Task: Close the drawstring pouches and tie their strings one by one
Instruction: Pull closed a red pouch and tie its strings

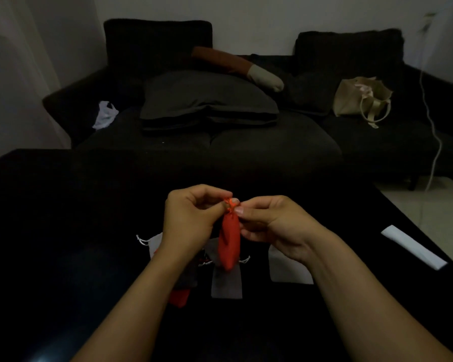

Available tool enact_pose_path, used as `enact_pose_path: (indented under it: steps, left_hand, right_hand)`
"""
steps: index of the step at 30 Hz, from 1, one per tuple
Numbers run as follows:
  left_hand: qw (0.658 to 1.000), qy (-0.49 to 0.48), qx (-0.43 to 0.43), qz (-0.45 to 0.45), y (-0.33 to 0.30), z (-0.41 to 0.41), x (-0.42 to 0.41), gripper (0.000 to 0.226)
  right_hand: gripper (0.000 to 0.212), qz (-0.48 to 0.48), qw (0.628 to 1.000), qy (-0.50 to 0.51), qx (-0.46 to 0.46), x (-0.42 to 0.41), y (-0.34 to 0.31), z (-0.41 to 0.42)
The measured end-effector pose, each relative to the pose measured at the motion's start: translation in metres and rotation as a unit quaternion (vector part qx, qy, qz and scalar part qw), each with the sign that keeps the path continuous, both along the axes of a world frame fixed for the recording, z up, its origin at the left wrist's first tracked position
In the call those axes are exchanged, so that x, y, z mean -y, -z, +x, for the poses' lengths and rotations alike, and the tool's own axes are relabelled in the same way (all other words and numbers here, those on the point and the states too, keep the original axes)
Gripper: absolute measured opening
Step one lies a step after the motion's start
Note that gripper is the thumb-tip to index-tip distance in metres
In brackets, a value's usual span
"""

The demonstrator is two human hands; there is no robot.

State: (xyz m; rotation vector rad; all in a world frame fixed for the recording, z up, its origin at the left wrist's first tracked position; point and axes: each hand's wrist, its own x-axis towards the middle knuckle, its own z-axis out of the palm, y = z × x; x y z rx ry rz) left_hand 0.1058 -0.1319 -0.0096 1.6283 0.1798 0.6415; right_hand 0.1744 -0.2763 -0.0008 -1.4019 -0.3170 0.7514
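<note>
the table (63, 231) is dark and close to me. on it, under my arms, lie more pouches: a red pouch on the table (179, 299), a dark pouch (188, 275), a grey pouch (226, 283), a pale pouch at the left (156, 242) with a white string by it, and a white pouch (289, 273) at the right. i cannot tell which of them are tied or if anything is in them. a white strip (413, 246) lies far off to the right.

above them i hold up the red pouch (229, 239). it hangs straight down from my fingers, long way up and down, mouth on top. the mouth is bunched tight, so i think it is pulled closed. it looks soft and a bit full, but i cannot see inside.

my left hand (191, 215) has curled fingers and pinches the red string (229, 202) at the neck from the left. my right hand (267, 220) pinches it from the right. both hands are just as near, one on each side, almost touching. the knot has to be made right there between the fingertips, so i guess the next move is a small pull to the sides. i cannot tell if a knot is there yet.

farther back is a dark sofa (272, 147) with a big grey cushion (207, 97), a white plastic bag (105, 114) at the left and a tan bag (358, 97) at the right. i cannot see what is in the bags. a white cord (433, 126) hangs down the wall.
</note>
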Motion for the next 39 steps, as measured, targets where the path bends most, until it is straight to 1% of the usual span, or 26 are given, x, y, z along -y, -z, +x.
enact_pose_path:
  steps: [3,9,13,17,20,22,24,27,29,31,34,37,39]
  left_hand:
    - [0.999,0.028,-0.022,-0.009,-0.001,0.001,-0.005,0.018]
    - [0.993,0.096,-0.052,-0.041,-0.002,0.002,-0.012,0.02]
    - [0.994,0.087,-0.052,-0.05,-0.003,0.001,-0.014,0.018]
    - [0.991,0.085,-0.064,-0.075,-0.003,0.0,-0.013,0.016]
    - [0.983,0.097,-0.081,-0.136,-0.006,-0.001,-0.011,0.013]
    - [0.97,0.114,-0.076,-0.2,-0.007,0.0,-0.008,0.017]
    - [0.958,0.12,-0.06,-0.255,-0.007,0.004,-0.005,0.023]
    - [0.943,0.081,-0.027,-0.321,-0.006,0.009,-0.003,0.03]
    - [0.935,0.052,0.001,-0.352,-0.006,0.01,-0.003,0.034]
    - [0.935,0.041,0.019,-0.351,-0.006,0.011,0.0,0.037]
    - [0.939,0.067,0.034,-0.336,-0.005,0.011,0.006,0.039]
    - [0.96,0.088,0.011,-0.267,-0.003,0.012,0.001,0.041]
    - [0.966,0.094,-0.01,-0.243,-0.001,0.012,-0.003,0.041]
  right_hand:
    - [0.004,-0.014,1.0,-0.001,0.024,0.003,-0.002,0.001]
    - [0.012,0.002,1.0,-0.004,0.007,0.001,-0.006,0.001]
    - [0.025,0.02,0.998,-0.021,-0.055,0.002,-0.009,0.001]
    - [0.027,0.037,0.998,-0.018,-0.047,0.003,-0.004,0.006]
    - [0.03,0.094,0.993,0.002,-0.067,0.002,-0.002,0.009]
    - [0.035,0.147,0.985,0.035,-0.085,-0.002,-0.003,0.008]
    - [0.044,0.209,0.969,0.073,-0.111,-0.007,-0.005,0.006]
    - [0.049,0.295,0.936,0.084,-0.173,-0.01,-0.007,0.004]
    - [0.045,0.293,0.936,0.091,-0.171,-0.012,-0.007,0.004]
    - [0.043,0.27,0.943,0.126,-0.149,-0.013,-0.008,0.007]
    - [0.042,0.242,0.951,0.163,-0.099,-0.016,-0.013,0.007]
    - [0.042,0.191,0.965,0.17,-0.049,-0.019,-0.009,0.003]
    - [0.041,0.166,0.972,0.164,-0.035,-0.017,-0.006,0.002]
